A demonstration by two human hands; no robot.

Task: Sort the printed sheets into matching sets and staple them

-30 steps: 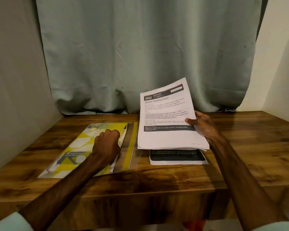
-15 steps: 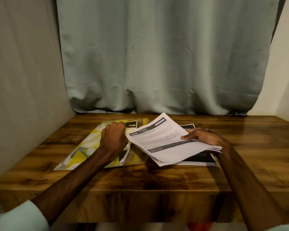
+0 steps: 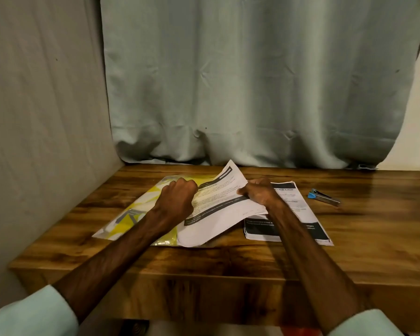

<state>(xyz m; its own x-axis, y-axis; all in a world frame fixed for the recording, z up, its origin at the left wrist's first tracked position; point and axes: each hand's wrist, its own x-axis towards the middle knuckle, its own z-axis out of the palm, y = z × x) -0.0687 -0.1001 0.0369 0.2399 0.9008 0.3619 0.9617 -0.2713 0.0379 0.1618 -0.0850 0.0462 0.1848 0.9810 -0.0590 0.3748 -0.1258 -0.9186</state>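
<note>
Blue stapler [image 3: 324, 197] newly visible (sheets [image 3: 218, 209] perhaps lowered).

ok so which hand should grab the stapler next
Probably the right hand: the stapler lies to its right, beyond the flat stack. It would first release the sheets; the left hand sits farther away.

Sheets [image 3: 218, 214] lie between the hands; right hand [image 3: 260, 194] grips their right edge, left hand [image 3: 177, 197] sits at their left. Folder [image 3: 131, 214] under left hand and sheets. Stack [image 3: 301, 214] under right forearm. Stapler [image 3: 324, 197] right of right hand, on table [image 3: 374, 226].
</note>
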